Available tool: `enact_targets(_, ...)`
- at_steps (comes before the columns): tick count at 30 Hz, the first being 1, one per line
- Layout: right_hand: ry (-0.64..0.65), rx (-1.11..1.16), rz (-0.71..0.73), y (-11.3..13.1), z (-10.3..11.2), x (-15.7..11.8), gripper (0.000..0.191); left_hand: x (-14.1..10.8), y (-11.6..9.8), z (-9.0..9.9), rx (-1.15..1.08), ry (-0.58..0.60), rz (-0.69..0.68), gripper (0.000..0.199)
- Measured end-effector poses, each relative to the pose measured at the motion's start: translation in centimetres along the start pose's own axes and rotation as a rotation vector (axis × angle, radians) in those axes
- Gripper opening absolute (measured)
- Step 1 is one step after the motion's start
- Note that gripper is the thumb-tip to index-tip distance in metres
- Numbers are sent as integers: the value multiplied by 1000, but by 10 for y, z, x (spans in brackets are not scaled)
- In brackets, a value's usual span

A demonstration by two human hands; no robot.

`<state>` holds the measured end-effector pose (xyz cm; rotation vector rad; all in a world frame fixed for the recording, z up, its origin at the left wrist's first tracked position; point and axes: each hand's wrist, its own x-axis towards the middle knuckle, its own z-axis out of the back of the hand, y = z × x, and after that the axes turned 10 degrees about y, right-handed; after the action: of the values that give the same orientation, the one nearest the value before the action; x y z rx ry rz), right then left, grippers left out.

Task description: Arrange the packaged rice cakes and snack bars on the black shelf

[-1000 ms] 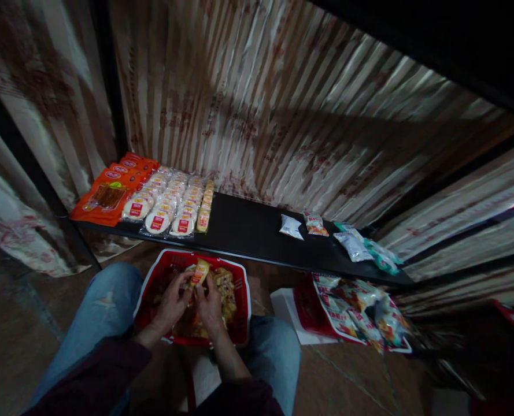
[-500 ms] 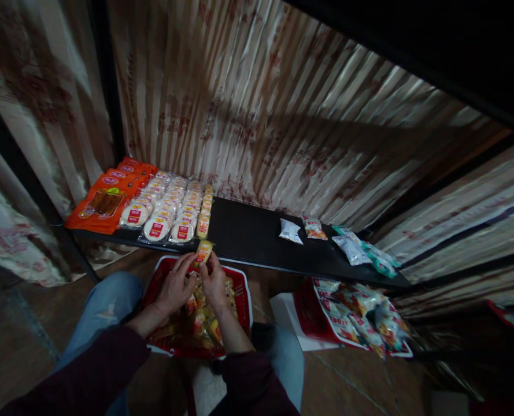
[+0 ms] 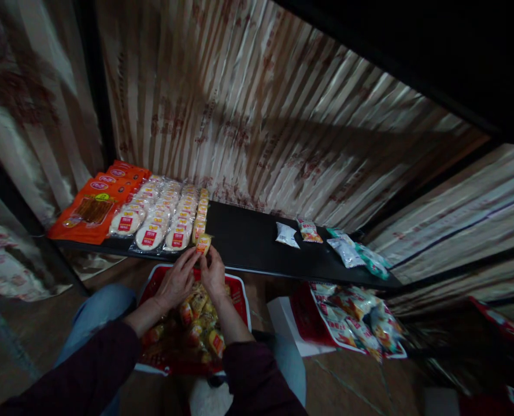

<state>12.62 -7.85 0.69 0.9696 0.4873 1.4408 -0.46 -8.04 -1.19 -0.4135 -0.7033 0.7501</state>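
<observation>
Both hands meet at the front edge of the black shelf (image 3: 248,242). My left hand (image 3: 178,281) and my right hand (image 3: 213,274) hold one small yellow packet (image 3: 203,244) between their fingertips, at the near end of a row of similar yellow packets (image 3: 200,222). Left of that row lie rows of round white crackers (image 3: 177,237) in clear wrap with red labels. Below my hands is a red basket (image 3: 244,300) with loose yellow packets (image 3: 196,312) in it.
Orange bags (image 3: 92,211) lie at the shelf's left end. Toward the right are a white packet (image 3: 287,234), a red-and-white packet (image 3: 309,230) and green-and-white packets (image 3: 373,260). A second red basket (image 3: 302,315) holds several packets. A dark post (image 3: 94,86) stands left.
Both hands have brought the yellow packet up to the near end of the yellow row, over the shelf's edge. The whole view has shifted slightly.
</observation>
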Motion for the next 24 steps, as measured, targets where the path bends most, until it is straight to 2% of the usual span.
enact_targets(5, 27, -68, -15, 0, -1, 7, 38, 5, 9, -4, 27, -17, -44, 57)
enact_targets(10, 26, -141, -32, -5, -5, 12, 37, 7, 12, -7, 55, -23, -1, 62)
enact_targets(24, 68, -255, -30, -6, -7, 19, 35, 14, 8, -7, 256, -82, 81, 53)
